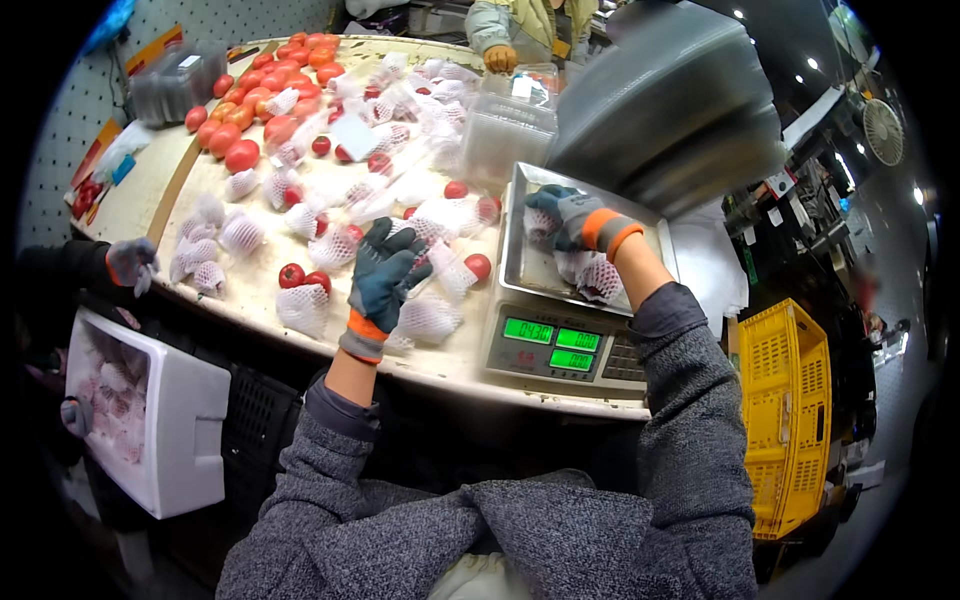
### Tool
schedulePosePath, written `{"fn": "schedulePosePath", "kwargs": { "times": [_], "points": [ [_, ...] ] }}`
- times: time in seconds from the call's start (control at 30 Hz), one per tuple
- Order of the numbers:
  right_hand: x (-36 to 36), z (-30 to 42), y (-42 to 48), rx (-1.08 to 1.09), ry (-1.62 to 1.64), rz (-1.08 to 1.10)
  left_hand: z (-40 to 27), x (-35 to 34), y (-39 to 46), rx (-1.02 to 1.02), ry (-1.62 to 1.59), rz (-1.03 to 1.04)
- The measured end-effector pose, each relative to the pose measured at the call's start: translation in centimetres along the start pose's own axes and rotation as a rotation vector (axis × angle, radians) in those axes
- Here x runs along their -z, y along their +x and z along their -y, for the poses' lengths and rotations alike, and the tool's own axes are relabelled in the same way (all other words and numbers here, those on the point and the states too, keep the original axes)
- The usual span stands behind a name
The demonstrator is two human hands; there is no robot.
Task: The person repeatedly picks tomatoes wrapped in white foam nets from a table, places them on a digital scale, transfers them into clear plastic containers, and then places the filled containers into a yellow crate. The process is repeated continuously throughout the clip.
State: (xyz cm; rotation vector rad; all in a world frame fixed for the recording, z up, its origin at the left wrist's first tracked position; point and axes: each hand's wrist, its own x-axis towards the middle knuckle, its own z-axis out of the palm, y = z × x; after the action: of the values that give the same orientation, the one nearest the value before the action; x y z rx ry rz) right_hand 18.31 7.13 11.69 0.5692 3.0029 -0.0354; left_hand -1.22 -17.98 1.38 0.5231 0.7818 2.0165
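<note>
My right hand [576,216], in a grey-blue work glove with an orange cuff, is over the metal tray [517,259] of a digital scale [499,367]. Its fingers curl around a tomato in a white foam net sleeve [538,225]. Several more sleeved tomatoes [600,279] lie on the tray below the wrist. The scale's displays [576,340] glow green. To the left, my left hand [386,274], gloved alike, hovers above the table [225,300] with its fingers apart. Sleeved tomatoes [429,318] and bare red tomatoes [291,275] lie around it.
Bare tomatoes [279,82] are heaped at the back left. Stacked clear plastic boxes [510,124] stand behind the scale, near another person's gloved hand [500,58]. A second co-worker's glove [132,264] is at the left edge, above a foam box [187,427]. Yellow crates [784,420] stand right.
</note>
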Motion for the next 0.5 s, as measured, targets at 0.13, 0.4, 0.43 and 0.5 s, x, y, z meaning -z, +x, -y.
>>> {"fn": "schedulePosePath", "kwargs": {
  "times": [0.13,0.4,0.43,0.5],
  "points": [
    [0.6,-0.2,1.0,-0.092,0.033,0.0,0.4,-0.2,0.3,0.068,-0.023,-0.003],
    [3.0,10.9,0.0,-0.115,0.864,-0.538,0.9,-0.2,0.6,0.02,0.077,0.034],
    [2.0,13.3,0.0,-0.103,0.69,-0.589,1.4,-0.1,0.7,0.023,0.051,0.069],
    [0.0,17.2,0.8,-0.241,0.473,-0.533,4.7,3.7,1.5,-0.475,0.523,0.275]
  ]
}}
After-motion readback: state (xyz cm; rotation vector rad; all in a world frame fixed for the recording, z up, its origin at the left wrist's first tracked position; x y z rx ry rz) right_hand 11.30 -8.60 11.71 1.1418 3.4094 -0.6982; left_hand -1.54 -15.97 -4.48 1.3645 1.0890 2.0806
